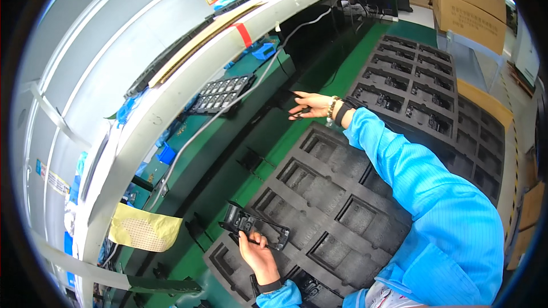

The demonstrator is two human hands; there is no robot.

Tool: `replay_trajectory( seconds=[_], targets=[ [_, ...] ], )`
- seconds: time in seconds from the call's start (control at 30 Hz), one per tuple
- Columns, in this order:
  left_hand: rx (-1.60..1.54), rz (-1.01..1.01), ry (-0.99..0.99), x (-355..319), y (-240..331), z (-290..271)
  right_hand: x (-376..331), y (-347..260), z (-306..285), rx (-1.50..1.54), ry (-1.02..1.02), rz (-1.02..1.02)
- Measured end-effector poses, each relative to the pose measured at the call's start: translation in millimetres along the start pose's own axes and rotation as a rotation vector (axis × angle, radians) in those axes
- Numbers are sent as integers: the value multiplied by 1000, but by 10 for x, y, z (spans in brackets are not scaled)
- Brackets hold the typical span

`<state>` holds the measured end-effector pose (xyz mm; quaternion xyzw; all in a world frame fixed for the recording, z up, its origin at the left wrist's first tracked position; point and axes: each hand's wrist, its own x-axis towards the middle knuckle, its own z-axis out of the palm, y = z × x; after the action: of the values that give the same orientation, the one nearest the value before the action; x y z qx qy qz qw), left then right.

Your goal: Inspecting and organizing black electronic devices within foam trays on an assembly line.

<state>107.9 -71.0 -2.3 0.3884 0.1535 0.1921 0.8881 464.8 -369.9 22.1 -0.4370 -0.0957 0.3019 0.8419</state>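
Observation:
My left hand (260, 256) pinches a black plastic bracket-like part (245, 221) with a thin open frame, held over the near left edge of a dark foam tray (328, 212). Far ahead, beyond the tray's far corner, my right hand (311, 106) reaches over the green work line (297, 140). Its fingers are bent around a small black part (292, 96), mostly lost against the dark background. Several recesses of the foam tray show bare, while one near my left wrist holds a black part (311, 286).
More foam trays (414, 80) filled with black parts lie at the right. Black holders (250, 159) stand along the line. A white shelf edge (245, 34) and grey cable (220, 113) run along the left. Yellow paper (145, 228) hangs there. Cardboard boxes (471, 5) are stacked far right.

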Motion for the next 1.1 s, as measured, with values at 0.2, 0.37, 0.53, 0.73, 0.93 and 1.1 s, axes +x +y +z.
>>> replay_trajectory(
  seconds=[0.2, 0.37, 0.53, 0.73, 0.93, 1.1],
  targets=[
    [17, -24, 17, 4, -49, -7, 204, 70, -608, -263, 278, -141],
    [3, -45, 0, -34, -62, 35, 293, 97, -928, -440, 574, -211],
    [17, -70, 20, -9, -58, 21, 405, 232, -1228, -298, 823, -203],
    [-7, -114, 12, 31, -46, -49, 521, 272, -1368, -271, 872, -362],
    [1, -105, 52, 40, -54, -56, 503, 319, -1384, -643, 1177, -435],
    [3, -91, 32, -18, -37, -11, 529, 397, -1332, -655, 1178, -387]
  ],
)
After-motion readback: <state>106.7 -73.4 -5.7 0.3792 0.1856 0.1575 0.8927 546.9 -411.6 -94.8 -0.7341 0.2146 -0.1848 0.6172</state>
